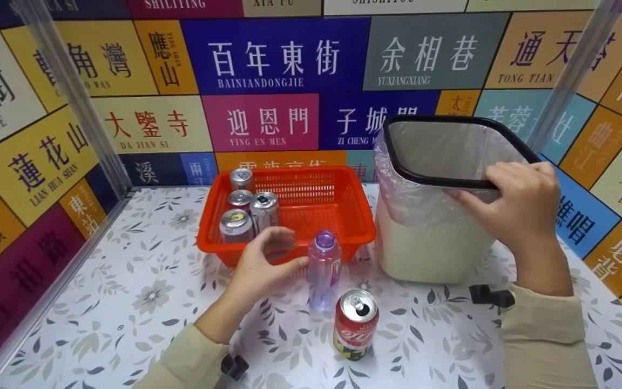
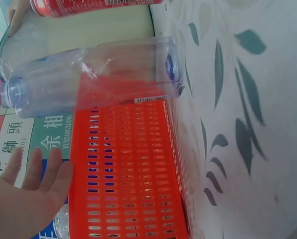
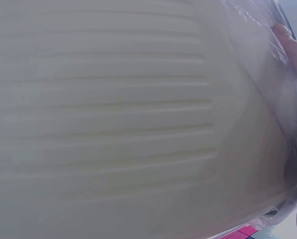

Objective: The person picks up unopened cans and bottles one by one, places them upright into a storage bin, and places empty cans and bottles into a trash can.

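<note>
My left hand [image 1: 259, 265] is held beside a clear purple-tinted plastic bottle [image 1: 323, 275], its thumb close to the bottle and its fingers spread apart around air. In the left wrist view the fingers [image 2: 51, 169] are extended, clear of the bottle [image 2: 103, 74]. The uncapped bottle stands upright in front of a red slotted basket [image 1: 316, 186]. My right hand [image 1: 524, 202] grips the black rim of a cream trash bin [image 1: 430, 243], thumb outside. The bin's ribbed wall [image 3: 113, 114] fills the right wrist view. Nearest me, an opened red drink can [image 1: 355, 327] stands upright.
Several cans [image 1: 236, 224] stand at the left end of the basket. A clear plastic bag [image 1: 389, 173] lines the bin and folds over its edge. Floral cloth [image 1: 154, 297] covers the table, and sign-patterned panels [image 1: 289, 59] rise behind and at both sides.
</note>
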